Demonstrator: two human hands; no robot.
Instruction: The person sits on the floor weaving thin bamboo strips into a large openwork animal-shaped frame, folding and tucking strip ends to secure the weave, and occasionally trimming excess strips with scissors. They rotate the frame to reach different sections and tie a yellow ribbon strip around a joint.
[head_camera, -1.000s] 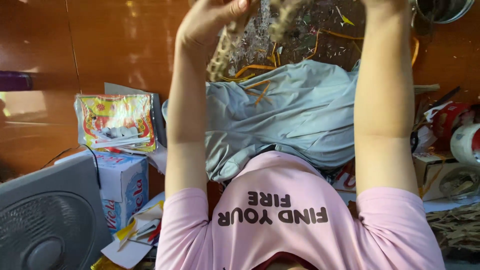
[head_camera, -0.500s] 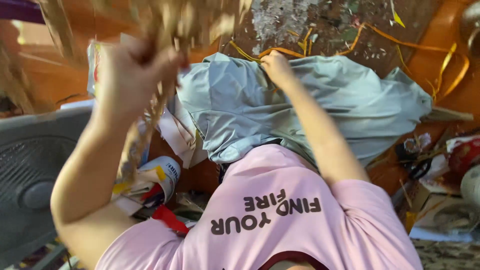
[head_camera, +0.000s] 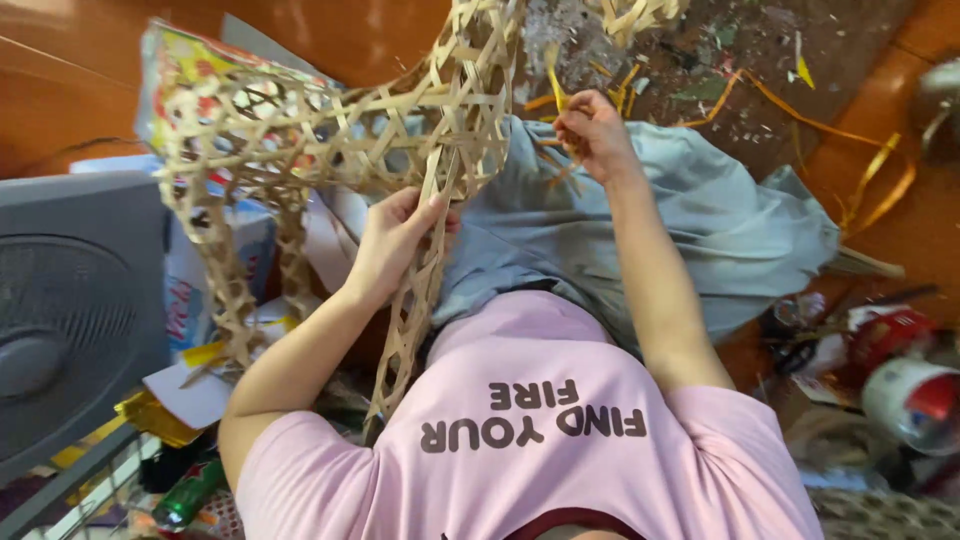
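Left hand (head_camera: 395, 240) grips woven lattice (head_camera: 330, 130); right hand (head_camera: 592, 130) pinches strip (head_camera: 553, 75).

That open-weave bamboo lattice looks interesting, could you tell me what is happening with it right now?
A person in a pink t-shirt sits over a pale open-weave bamboo-strip lattice. The left hand grips a hanging band of the weave, while the right hand pinches a loose yellowish bamboo strip beside the lattice's edge. Grey-blue cloth covers the lap, strip offcuts litter the brown floor, and a grey fan stands to the left.
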